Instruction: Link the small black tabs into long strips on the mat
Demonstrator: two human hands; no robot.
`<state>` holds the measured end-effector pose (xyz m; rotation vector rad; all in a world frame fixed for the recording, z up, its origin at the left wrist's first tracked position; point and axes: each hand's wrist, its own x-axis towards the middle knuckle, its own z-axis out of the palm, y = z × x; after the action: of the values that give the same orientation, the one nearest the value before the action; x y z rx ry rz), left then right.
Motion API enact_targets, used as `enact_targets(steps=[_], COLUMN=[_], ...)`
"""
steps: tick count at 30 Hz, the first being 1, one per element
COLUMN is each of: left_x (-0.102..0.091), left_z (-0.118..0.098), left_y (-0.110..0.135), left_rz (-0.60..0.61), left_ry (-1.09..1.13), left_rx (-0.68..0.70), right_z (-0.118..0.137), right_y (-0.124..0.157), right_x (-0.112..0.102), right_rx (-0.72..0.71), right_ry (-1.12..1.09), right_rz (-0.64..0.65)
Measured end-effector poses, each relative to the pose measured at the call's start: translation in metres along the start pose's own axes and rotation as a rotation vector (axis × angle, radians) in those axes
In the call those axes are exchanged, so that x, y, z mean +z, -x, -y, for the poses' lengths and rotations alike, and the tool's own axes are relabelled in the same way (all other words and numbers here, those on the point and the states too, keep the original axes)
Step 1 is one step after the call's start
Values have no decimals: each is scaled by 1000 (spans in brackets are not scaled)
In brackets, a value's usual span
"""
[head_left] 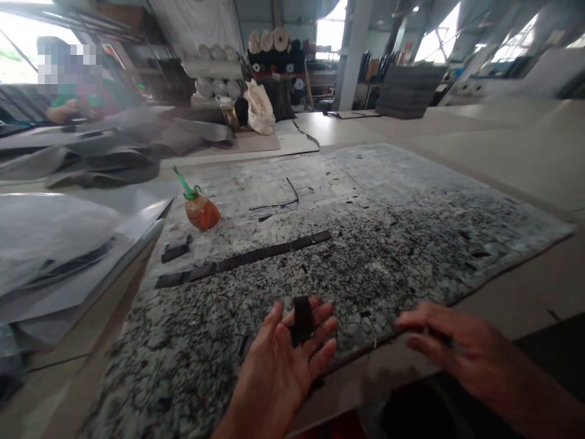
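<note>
My left hand (292,360) is palm up at the front edge of the board, its fingers partly curled. A short folded black strip (302,318) rests across those fingers, held there. To the right, my right hand (445,341) is closed over the edge of the board, thumb near the fingers. Something dark shows between them, too blurred to name. Beyond my left hand, a long row of dark strip pieces (247,258) lies end to end on the scrap-covered board (379,164). A few shorter dark pieces (176,249) lie to its left.
An orange-filled squeeze bottle with a green spout (201,210) stands at the board's left. Thin dark strips (274,206) lie behind the row. Grey sheet material (114,143) covers the left table, where another person (82,100) works. A white bag (259,108) stands at the back.
</note>
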<state>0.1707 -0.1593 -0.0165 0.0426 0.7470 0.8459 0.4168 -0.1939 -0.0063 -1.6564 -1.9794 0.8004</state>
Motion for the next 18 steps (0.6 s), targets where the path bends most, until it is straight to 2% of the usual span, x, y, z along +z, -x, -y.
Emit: enact_targets(steps=[1,2,4,8,11,15,18], left_x=[-1,-1,-4,-11,-12,-18,-37], left_z=[2,5,9,12,8,-3,-14], left_y=[1,2,3,4,4,7,18], left_rz=[31,67,130,160,158,128,85], left_ry=[7,23,58,103,116,73,-93], left_rx=[-24,-45,-69,-70,-102,-119,-20], right_z=[20,37,59,71,64,41,21], right_y=[-17,-31,-53,-74,-83,-99,-110], right_x=[5,12,27,43,39,30,23], right_rx=[-70,-115,-193,-273,-171,114,238], right_ry=[-3,-4,-9,-30,-128,-393,-445], right_rz=[4,61,145,225,194,183,174])
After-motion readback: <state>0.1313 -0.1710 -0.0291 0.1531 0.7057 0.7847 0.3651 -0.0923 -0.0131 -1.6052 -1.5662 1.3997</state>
